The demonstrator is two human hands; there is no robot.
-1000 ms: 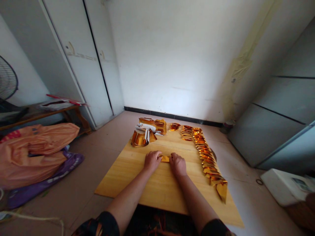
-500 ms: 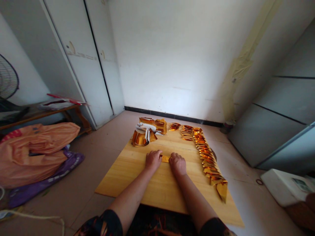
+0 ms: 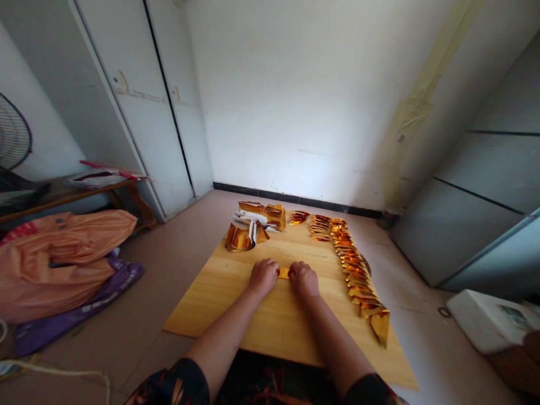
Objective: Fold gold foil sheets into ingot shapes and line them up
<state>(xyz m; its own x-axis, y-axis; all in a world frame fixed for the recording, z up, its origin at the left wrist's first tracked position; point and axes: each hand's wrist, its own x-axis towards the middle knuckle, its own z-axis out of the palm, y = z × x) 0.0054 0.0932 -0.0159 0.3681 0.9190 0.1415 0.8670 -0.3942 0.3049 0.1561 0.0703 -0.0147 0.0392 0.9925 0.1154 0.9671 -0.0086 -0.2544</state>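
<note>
Head view: both hands (image 3: 283, 278) press gold paper (image 3: 284, 273) on board (image 3: 211, 292).

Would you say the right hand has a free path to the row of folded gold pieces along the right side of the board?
Probably yes. The right hand presses a gold paper beside the left hand, and only bare board lies between it and the row of folded gold pieces.

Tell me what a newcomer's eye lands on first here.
A long row of shiny gold folded papers runs down the right side of the wooden board on the floor. At mid-board the left hand and right hand press a small gold paper between them. An orange bag lies far left.
</note>
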